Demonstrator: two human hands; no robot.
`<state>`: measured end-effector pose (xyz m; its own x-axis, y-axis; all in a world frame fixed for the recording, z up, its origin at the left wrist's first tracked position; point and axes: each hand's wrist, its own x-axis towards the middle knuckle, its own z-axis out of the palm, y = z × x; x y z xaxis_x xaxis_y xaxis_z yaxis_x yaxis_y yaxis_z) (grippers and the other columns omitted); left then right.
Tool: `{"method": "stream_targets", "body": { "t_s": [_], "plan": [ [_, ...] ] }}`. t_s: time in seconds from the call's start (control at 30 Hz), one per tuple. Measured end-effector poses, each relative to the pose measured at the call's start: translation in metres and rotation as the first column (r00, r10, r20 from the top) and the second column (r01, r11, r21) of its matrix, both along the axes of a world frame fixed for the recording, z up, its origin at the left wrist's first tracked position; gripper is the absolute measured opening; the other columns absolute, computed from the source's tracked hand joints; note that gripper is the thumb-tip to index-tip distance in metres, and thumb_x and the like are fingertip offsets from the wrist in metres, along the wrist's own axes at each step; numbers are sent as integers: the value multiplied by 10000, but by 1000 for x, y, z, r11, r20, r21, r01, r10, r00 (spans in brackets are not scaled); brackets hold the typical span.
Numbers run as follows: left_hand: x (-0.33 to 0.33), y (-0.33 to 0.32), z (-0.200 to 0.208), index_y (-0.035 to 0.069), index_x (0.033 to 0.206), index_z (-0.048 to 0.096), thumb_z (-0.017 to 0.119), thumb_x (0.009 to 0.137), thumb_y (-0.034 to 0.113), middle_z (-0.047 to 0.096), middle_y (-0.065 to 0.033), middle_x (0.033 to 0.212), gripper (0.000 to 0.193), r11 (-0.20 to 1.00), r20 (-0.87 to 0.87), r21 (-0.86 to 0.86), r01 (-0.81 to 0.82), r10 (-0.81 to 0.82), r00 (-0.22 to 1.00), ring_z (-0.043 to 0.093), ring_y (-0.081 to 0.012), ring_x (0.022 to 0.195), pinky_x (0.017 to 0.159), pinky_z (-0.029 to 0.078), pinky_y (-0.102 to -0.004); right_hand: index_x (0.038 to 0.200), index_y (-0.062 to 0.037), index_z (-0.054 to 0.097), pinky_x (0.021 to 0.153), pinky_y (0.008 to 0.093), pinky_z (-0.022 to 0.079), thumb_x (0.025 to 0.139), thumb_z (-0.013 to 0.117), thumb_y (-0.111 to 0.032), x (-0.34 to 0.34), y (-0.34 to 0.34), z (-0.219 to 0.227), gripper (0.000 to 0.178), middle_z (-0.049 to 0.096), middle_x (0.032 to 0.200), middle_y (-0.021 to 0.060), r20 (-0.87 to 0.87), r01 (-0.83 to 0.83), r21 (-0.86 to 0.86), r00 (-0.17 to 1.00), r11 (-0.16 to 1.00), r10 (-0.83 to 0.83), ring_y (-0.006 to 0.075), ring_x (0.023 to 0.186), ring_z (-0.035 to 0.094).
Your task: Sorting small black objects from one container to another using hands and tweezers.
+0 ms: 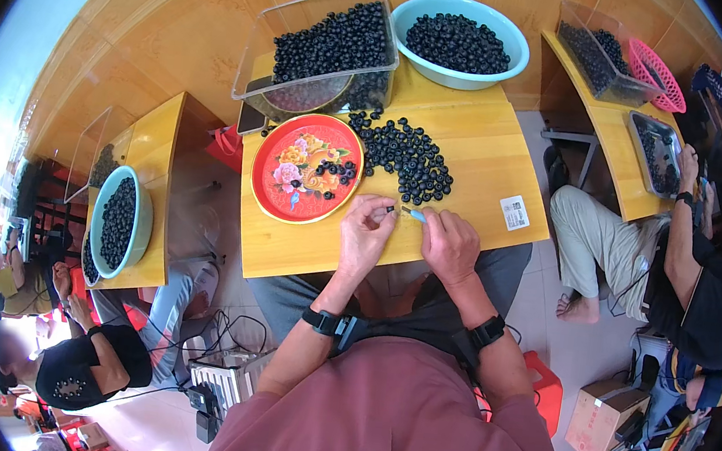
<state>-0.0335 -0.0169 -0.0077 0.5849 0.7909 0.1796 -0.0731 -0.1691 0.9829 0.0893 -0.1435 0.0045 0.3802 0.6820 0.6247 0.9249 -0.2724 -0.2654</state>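
Observation:
My left hand [366,233] is closed, pinching a small dark bead [390,209] between thumb and fingertips. In my right hand [450,244] is a small tool with a light blue handle [416,215], its thin tip pointing at the bead. Both hands are over the near edge of the yellow table [481,168]. Just beyond them spreads a loose pile of dark round beads [412,156]. To the left of the pile sits a red flowered tray [269,191] with several beads on its right side.
A clear plastic bin [257,82] and a light blue basin [520,53], both filled with beads, stand at the table's back. A white label card [514,213] lies on the right. Other people sit at side tables; another blue basin [142,229] is on the left one.

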Motion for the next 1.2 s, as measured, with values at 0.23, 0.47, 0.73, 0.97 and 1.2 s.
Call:
{"method": "stream_targets", "body": {
  "t_s": [0.23, 0.47, 0.73, 0.97, 1.2],
  "plan": [
    [1, 0, -2, -14, 1094, 709, 726, 913, -54, 631, -71, 1136, 186, 993, -39, 116, -19, 24, 999, 667, -115, 928, 803, 565, -249, 966, -82, 693, 578, 389, 490, 861, 684, -113, 0, 0, 0, 110, 561, 724, 51, 9, -18, 0, 1000, 1000, 18, 237, 658, 617],
    [2, -6, 13, -5, 1081, 711, 775, 873, -10, 684, -72, 958, 218, 980, -202, 199, -6, 47, 978, 694, -124, 821, 747, 565, -268, 984, -84, 710, 578, 381, 485, 856, 687, -111, 1, -2, -1, 133, 547, 718, 50, 35, -63, 10, 997, 998, 63, 234, 656, 607],
    [2, -7, 11, -2, 1072, 712, 772, 867, -23, 693, -77, 939, 215, 979, -177, 205, 2, 35, 984, 701, -133, 818, 753, 571, -270, 987, -88, 718, 580, 380, 485, 866, 688, -121, 1, -1, -2, 129, 545, 718, 48, 43, -63, -8, 997, 998, 63, 230, 662, 608],
    [2, -6, 3, -15, 1120, 668, 748, 905, -42, 695, -58, 971, 231, 998, -82, -35, 44, -46, 996, 691, -114, 873, 816, 573, -261, 981, -77, 707, 585, 389, 497, 870, 675, -120, 1, 0, 0, 123, 558, 720, 54, 5, -38, -42, 999, 998, 39, 240, 667, 620],
    [-1, -1, -2, -1, 1122, 697, 751, 908, -39, 691, -64, 976, 223, 998, -17, -69, 9, -11, 1000, 686, -114, 865, 790, 568, -267, 976, -64, 710, 602, 379, 517, 860, 670, -115, 0, 4, 3, 133, 608, 752, 56, 16, -9, -56, 1000, 998, 10, 240, 694, 650]
  ]
}}
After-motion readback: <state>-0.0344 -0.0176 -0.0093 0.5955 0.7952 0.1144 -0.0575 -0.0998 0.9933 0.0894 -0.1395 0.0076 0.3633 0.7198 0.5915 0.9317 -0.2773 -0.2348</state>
